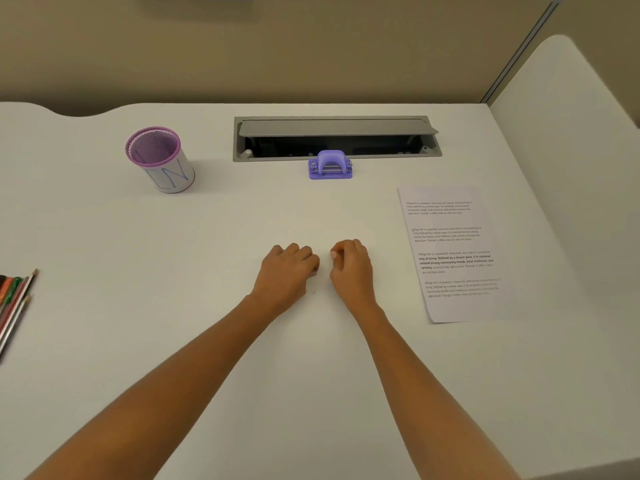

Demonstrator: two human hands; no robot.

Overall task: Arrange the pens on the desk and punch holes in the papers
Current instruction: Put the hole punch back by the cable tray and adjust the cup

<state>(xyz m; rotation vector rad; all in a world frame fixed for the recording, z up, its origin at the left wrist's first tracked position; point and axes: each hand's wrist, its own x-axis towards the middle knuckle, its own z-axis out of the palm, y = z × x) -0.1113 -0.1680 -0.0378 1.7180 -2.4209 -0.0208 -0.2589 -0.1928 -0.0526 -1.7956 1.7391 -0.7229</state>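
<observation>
Several pens and pencils [14,303] lie in a bundle at the desk's left edge, partly cut off by the frame. A purple mesh pen cup [159,161] stands empty at the back left. A purple hole punch [330,166] sits at the back centre. A printed sheet of paper [453,254] lies flat on the right. My left hand [287,271] and my right hand [351,268] rest side by side on the middle of the desk, fingers curled under, holding nothing.
The white desk [173,306] has an open grey cable tray [337,138] just behind the punch. A white side panel [571,133] rises at the right, and a beige wall stands behind.
</observation>
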